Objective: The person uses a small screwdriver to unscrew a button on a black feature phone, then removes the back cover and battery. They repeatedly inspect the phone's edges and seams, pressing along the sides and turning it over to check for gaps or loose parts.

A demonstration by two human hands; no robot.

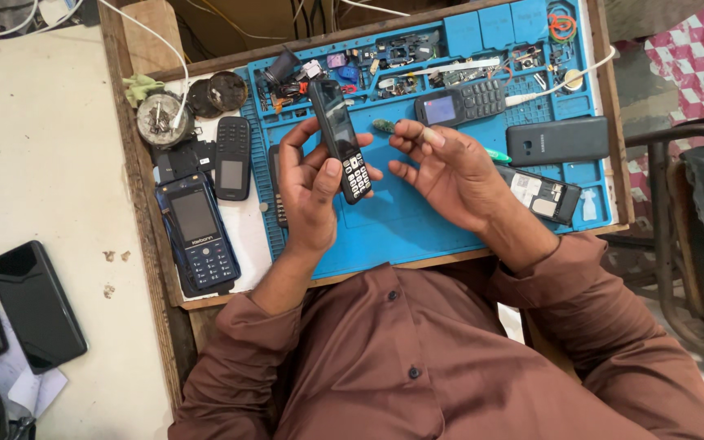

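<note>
Your left hand [313,191] holds a black keypad phone [340,140] just left of the frame centre. The fingers wrap the phone's back and the thumb presses on its keypad. The phone is tilted, screen end toward the upper left, and is raised above the blue repair mat [417,220].

Your right hand [450,167] is just right of the phone, not touching it. Its thumb and index fingers [407,130] are pinched together on a small object too small to identify; the remaining fingers curl loosely.

On the mat, right of your right hand, lie a dark back cover [557,140] and, below it, an opened phone body [541,195]. A grey keypad phone [459,103] lies above your right hand, at upper centre. Small parts fill the mat's upper compartments.

At the left of the table [144,187], a blue-edged keypad phone [199,232] lies face up, with a smaller black phone [232,157] above it. A smartphone [36,303] lies at the lower left of the frame.
</note>
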